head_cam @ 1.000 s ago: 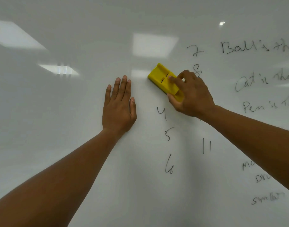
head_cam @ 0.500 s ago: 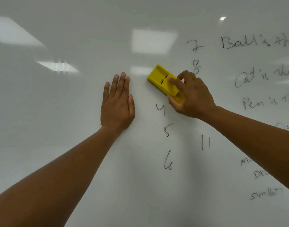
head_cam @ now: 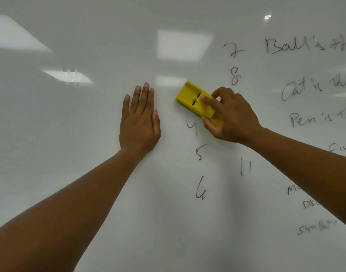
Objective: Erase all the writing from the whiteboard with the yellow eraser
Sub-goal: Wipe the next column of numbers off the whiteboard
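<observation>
Right hand (head_cam: 233,116) is gripping the yellow eraser (head_cam: 197,102) flat on the whiteboard (head_cam: 89,134) just above the "4" (head_cam: 191,127); left hand (head_cam: 139,118) is pressing open beside it — it might smudge ink, or tilted wiping could miss numbers.

Right hand (head_cam: 233,116) round yellow eraser (head_cam: 195,100) — left hand (head_cam: 139,120) flat on whiteboard (head_cam: 89,134)

Your two arms are bare from the lower picture edge up to each wrist, with no sleeve, cuff or glove on them. Your bare left hand (head_cam: 139,122) carries no ring, watch or band. Your bare right hand (head_cam: 232,116) is likewise unadorned. Fingernails on both hands are short and plain.
</observation>
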### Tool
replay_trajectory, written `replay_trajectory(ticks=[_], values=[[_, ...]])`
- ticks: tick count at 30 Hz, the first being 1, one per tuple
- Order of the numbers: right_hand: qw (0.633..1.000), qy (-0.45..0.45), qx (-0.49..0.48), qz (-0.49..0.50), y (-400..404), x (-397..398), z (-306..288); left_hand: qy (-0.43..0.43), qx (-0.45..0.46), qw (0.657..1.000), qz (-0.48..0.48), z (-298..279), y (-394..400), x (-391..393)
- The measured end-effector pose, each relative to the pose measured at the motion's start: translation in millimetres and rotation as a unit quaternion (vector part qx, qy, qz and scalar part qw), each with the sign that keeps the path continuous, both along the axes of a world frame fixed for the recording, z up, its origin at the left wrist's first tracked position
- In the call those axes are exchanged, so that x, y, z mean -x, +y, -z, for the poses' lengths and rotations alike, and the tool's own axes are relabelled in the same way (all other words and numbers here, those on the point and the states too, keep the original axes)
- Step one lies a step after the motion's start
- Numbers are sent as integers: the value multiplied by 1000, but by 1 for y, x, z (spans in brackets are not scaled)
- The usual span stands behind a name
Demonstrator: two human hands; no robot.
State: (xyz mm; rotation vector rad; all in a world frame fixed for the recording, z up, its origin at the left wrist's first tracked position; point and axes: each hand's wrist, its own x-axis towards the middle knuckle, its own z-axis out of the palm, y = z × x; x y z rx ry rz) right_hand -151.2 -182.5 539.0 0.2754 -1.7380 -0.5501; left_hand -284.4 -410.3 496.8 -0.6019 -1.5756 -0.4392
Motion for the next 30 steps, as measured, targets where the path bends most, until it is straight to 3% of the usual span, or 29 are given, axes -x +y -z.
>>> replay_trajectory(ticks=[3, 5, 12, 14, 19, 21, 26, 28, 30], values=[[988, -65, -139, 7, 3, 1, 9, 0, 2, 1000, 2, 1, -1, 0], [983, -77, -167, 14, 4, 1, 14, 0, 1, 1000, 0, 2, -1, 0], [999, 23, 43, 1, 5, -1, 4, 0, -2, 1000, -5, 2, 0, 1], [999, 7, 30, -8, 4, 0, 5, 2, -4, 1000, -5, 3, 1, 1], [990, -68, -121, 1, 7, 0, 15, 3, -8, 1000, -2, 8, 1, 1], [995, -43, -92, -3, 8, 2, 15, 3, -8, 1000, -2, 9, 1, 1], [996, 27, 85, -24, 5, 5, 7, -1, -10, 1000, -1, 11, 2, 1], [996, 17, 80, -34, 3, 5, 9, 2, -11, 1000, 2, 11, 1, 0], [1000, -14, 7, -27, 3, 4, 14, 5, -11, 1000, 5, 11, 1, 0]])
